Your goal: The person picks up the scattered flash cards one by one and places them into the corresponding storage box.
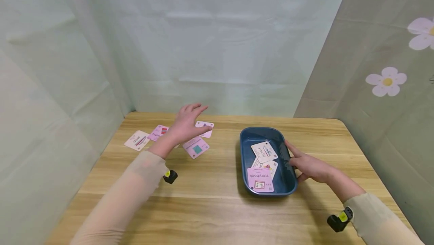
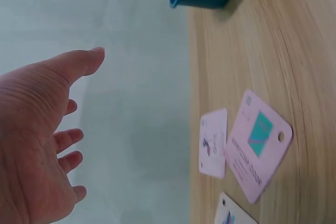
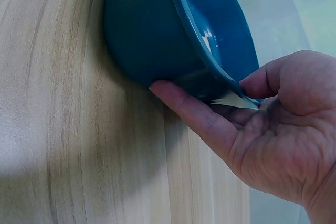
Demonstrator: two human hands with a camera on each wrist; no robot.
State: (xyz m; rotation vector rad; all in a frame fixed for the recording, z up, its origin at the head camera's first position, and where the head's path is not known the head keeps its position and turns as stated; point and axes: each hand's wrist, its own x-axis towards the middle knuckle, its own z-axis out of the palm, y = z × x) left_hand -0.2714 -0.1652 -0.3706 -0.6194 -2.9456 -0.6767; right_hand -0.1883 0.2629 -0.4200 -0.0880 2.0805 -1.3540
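Note:
My left hand [image 1: 184,126] hovers above the picture cards at the table's left, fingers spread and holding nothing. Around it lie a "ship" card [image 1: 137,141], a pink "English" card [image 1: 157,132], a pink "exercise book" card [image 2: 258,145] and a pale card [image 1: 205,128] behind. Another card [image 2: 233,213] is partly cut off in the left wrist view. At the right, my right hand [image 1: 312,166] grips the side of a blue tray [image 3: 147,35], thumb over the rim, fingers against the outer wall. Inside are a "yacht" card [image 1: 264,151], a "storybook" card [image 1: 260,181] and a half-covered card [image 1: 272,166].
The tray stands on a wooden table [image 1: 217,207]. Pale cloth [image 1: 217,49] hangs behind the table's back edge and along both sides. Small black devices are worn at the left wrist [image 1: 170,177] and right wrist [image 1: 340,219].

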